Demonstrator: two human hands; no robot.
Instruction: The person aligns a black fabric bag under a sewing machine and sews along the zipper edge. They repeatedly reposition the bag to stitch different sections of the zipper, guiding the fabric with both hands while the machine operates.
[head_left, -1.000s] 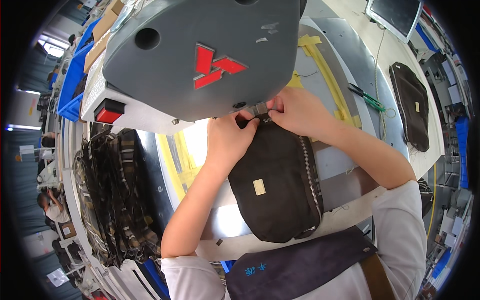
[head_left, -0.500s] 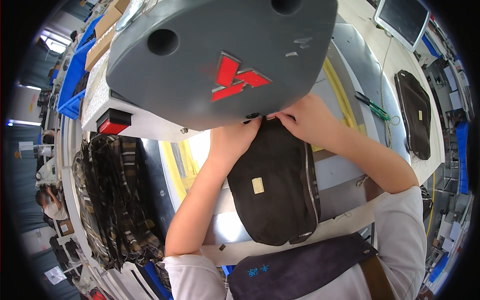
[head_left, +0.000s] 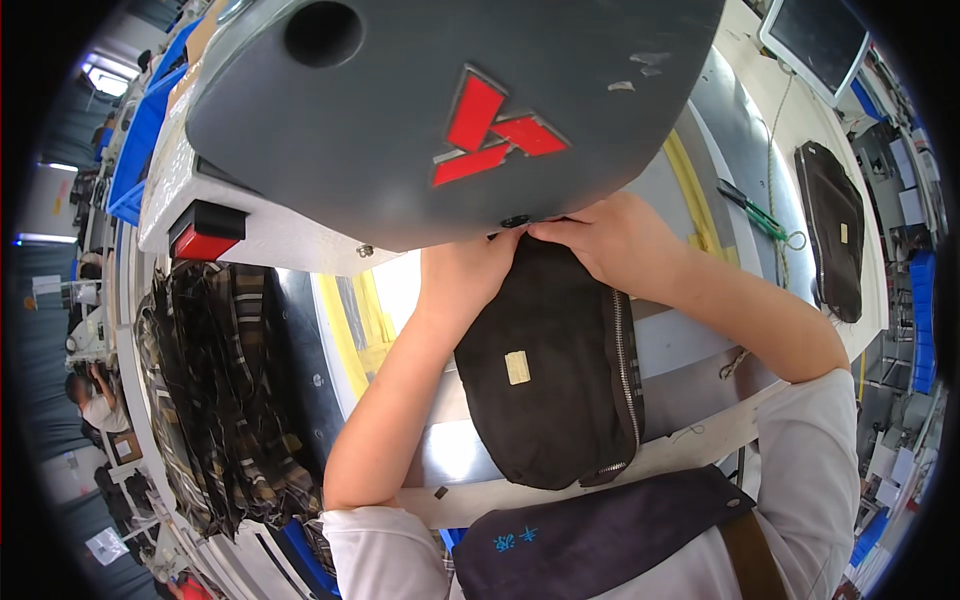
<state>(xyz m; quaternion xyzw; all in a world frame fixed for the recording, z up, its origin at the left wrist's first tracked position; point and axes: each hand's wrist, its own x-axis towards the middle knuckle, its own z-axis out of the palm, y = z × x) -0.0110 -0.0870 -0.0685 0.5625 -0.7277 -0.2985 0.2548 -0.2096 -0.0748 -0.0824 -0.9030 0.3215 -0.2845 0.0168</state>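
A dark brown fabric bag (head_left: 550,420) lies lengthwise in front of me, with a metal zipper (head_left: 622,370) down its right side and a small cream label (head_left: 517,367). Its far end reaches under the dark grey head of a sewing machine (head_left: 400,140). My left hand (head_left: 465,275) is closed on the bag's far edge from the left, its fingertips partly hidden under the machine head. From the right, my right hand (head_left: 620,240) pinches the same edge, thumb pointing left. Both hands nearly meet there; the needle area is hidden.
A pile of plaid and dark fabric pieces (head_left: 225,400) is on the left. Another dark zippered bag (head_left: 830,230) lies on the right, near green-handled snips (head_left: 765,222) and a cord. Yellow tape strips (head_left: 345,335) mark the work surface. A screen (head_left: 818,40) stands far right.
The view has shifted closer to the machine head, which now looks larger. My right thumb now covers the small pale spot at the bag's far edge; both hands keep their hold.
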